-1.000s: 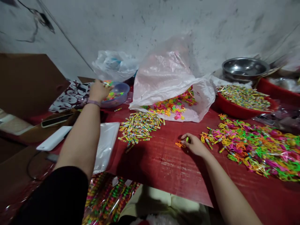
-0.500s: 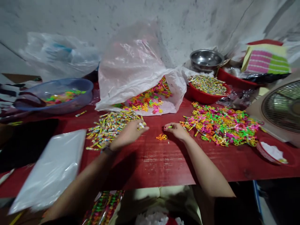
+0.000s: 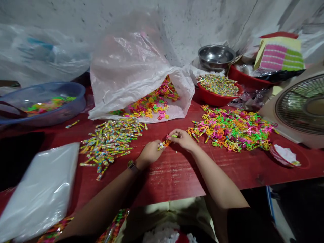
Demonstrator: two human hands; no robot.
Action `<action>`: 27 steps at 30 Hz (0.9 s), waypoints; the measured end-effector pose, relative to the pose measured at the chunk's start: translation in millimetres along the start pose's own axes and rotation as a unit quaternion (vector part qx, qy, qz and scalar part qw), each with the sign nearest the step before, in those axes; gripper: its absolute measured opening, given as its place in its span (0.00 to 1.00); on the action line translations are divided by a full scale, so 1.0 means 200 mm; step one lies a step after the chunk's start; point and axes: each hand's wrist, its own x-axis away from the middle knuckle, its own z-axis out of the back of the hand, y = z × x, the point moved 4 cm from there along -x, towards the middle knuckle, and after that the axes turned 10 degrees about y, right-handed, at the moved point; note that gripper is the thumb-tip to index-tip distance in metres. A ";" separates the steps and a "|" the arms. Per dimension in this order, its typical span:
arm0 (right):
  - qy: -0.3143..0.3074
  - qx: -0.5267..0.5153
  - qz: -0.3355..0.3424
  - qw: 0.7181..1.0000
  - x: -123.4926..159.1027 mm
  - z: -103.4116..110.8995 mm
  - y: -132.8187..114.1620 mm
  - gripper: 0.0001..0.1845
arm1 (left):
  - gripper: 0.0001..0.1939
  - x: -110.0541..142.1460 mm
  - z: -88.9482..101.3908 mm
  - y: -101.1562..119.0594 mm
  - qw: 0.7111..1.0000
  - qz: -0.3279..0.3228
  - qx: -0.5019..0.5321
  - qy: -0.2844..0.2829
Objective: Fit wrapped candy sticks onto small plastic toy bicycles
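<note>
Left grip [image 3: 149, 152] and right grip [image 3: 182, 139] pinch two pieces [image 3: 164, 144].

Here we go: my left hand [image 3: 149, 152] has left the blue plastic basin [image 3: 43, 114] and crossed to my right hand [image 3: 182, 139], and the two now meet mid-counter. The orange plastic loop [image 3: 168, 143] is up off the red counter [image 3: 174, 175] in my right hand's grip, a wrapped candy stick [image 3: 161, 145] pinched in my left. A table fan [image 3: 301, 108] has swung into view.
</note>
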 end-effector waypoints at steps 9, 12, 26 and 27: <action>0.092 -0.171 -0.014 0.981 0.04 -0.08 -0.05 0.24 | 0.14 0.03 0.09 -0.02 0.979 0.017 0.182 0.088; 0.057 -0.178 -0.007 0.982 0.08 -0.12 -0.09 0.22 | 0.13 0.03 0.12 -0.01 0.961 0.028 0.247 0.122; 0.036 0.204 0.407 0.889 0.22 -0.16 -0.28 0.10 | 0.18 0.07 0.19 0.06 0.805 0.149 0.573 0.045; 0.028 0.221 0.411 0.884 0.22 -0.16 -0.28 0.10 | 0.21 0.07 0.19 0.06 0.802 0.158 0.575 0.042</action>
